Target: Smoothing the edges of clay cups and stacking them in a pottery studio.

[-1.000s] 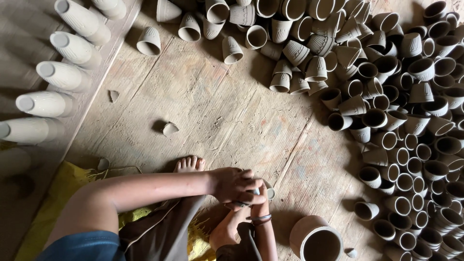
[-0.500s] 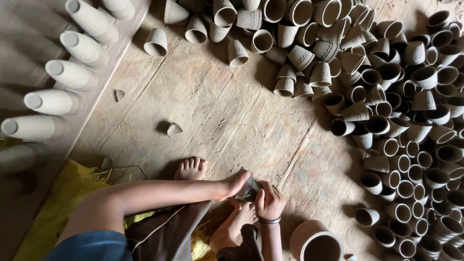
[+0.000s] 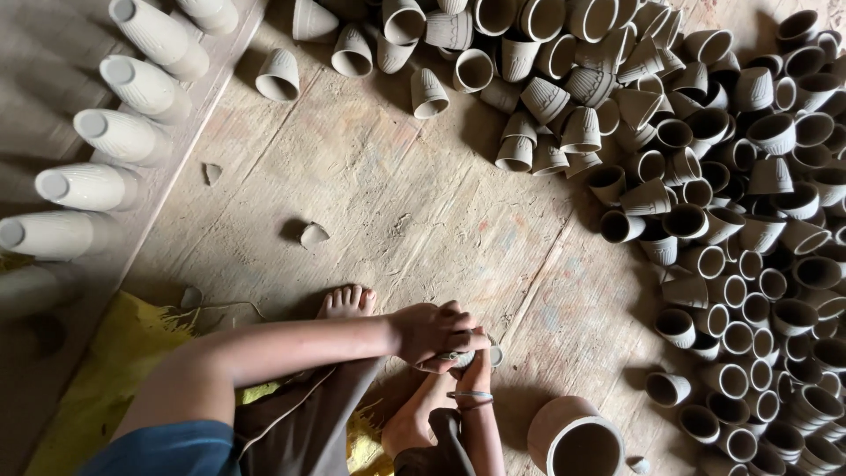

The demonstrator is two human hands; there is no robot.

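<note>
Clay, grey and unfired, was in both hands: the left hand had slid rightward to close over the small clay cup, fingers curled tight on its top, while the right hand rose beneath, fingers pinching its base. Since a moment before, the hands had drawn together low over the wooden floor, so the shaping looked under way. Finished cups lay heaped at right, a larger pot near.

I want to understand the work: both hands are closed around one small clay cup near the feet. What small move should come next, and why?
Probably setting the small clay cup down with the pile of cups on the right: the left hand and right hand both grip it, and the floor between is bare.
</note>
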